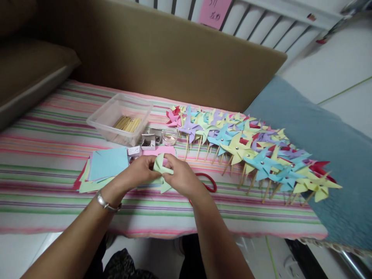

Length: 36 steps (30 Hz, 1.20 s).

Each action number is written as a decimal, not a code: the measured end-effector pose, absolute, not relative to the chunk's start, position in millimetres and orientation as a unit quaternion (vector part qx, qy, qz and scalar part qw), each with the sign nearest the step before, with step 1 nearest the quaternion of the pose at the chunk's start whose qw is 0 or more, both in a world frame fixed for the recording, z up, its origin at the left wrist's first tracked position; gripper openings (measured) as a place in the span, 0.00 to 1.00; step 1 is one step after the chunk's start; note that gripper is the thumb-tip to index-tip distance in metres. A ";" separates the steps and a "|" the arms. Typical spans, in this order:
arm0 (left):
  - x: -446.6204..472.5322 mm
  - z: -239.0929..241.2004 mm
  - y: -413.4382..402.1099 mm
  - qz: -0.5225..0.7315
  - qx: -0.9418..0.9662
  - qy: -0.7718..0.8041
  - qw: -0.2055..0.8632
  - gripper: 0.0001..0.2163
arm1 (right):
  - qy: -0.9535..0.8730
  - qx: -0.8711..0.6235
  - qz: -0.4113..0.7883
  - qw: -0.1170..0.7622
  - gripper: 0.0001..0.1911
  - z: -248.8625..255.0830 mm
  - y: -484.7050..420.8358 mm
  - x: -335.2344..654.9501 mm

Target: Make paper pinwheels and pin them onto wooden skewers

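Striped cloth (43,186) is spread over the table, backed by a brown cardboard sheet (162,54). Finished paper pinwheels (247,151) are laid in rows at right; a clear tub of sticks (120,118) and stacked paper squares (106,164) at left. A pale green paper pinwheel (162,167) is pinched above the cloth by the left hand (141,170) and right hand (180,178), fingers closed on its folds.

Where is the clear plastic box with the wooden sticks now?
In the head view, the clear plastic box of wooden sticks stands on the striped cloth, left of centre, behind the stack of coloured paper squares and left of the small white boxes.
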<state>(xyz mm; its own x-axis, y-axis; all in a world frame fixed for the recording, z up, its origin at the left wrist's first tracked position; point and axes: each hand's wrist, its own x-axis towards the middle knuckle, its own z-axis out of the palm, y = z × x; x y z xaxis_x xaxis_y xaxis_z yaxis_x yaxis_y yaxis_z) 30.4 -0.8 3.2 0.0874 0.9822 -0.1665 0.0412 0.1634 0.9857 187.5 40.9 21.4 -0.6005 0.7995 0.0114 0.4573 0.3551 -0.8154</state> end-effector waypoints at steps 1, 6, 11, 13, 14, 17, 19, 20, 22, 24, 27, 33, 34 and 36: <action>30.0 4.5 -0.6 0.432 0.491 0.532 0.538 0.10 | -0.788 -0.397 0.418 0.217 0.22 19.8 42.0 186.6; 33.8 14.5 0.3 0.524 0.437 0.610 0.402 0.24 | -0.689 -0.425 0.509 0.293 0.21 14.8 49.3 180.5; 46.0 14.0 -2.1 0.622 0.286 0.515 0.517 0.25 | -0.546 -0.430 0.596 0.403 0.19 14.0 51.2 170.7; 49.1 9.9 -2.4 0.622 0.263 0.486 0.556 0.21 | -0.515 -0.425 0.617 0.417 0.20 13.4 49.4 165.9; 49.9 7.9 -2.3 0.622 0.255 0.480 0.564 0.19 | -0.506 -0.423 0.624 0.420 0.20 13.0 48.2 163.7; 50.1 4.1 -1.6 0.634 0.231 0.477 0.563 0.15 | -0.491 -0.417 0.635 0.426 0.19 12.5 44.5 158.2; 49.3 3.4 -1.2 0.640 0.218 0.478 0.560 0.14 | -0.482 -0.411 0.646 0.426 0.20 12.8 42.6 156.2; 48.9 3.2 -1.0 0.641 0.213 0.480 0.560 0.13 | -0.478 -0.408 0.651 0.425 0.20 13.1 42.0 155.6; 48.3 2.5 -0.7 0.643 0.209 0.483 0.556 0.13 | -0.472 -0.406 0.657 0.425 0.20 13.9 40.9 155.1; 48.2 1.2 -0.3 0.645 0.210 0.487 0.550 0.12 | -0.470 -0.406 0.656 0.428 0.20 14.5 40.2 155.0; 48.2 -0.1 0.4 0.644 0.210 0.501 0.539 0.12 | -0.467 -0.405 0.659 0.428 0.19 14.1 40.1 155.1; 40.2 9.1 1.3 0.633 0.197 0.527 0.531 0.10 | -0.495 -0.421 0.647 0.399 0.22 6.3 45.0 157.0; 37.1 11.0 1.5 0.629 0.196 0.531 0.532 0.09 | -0.504 -0.427 0.638 0.395 0.23 5.1 45.6 157.5; 29.9 14.1 1.8 0.625 0.193 0.537 0.532 0.07 | -0.530 -0.432 0.615 0.392 0.26 3.8 45.4 158.6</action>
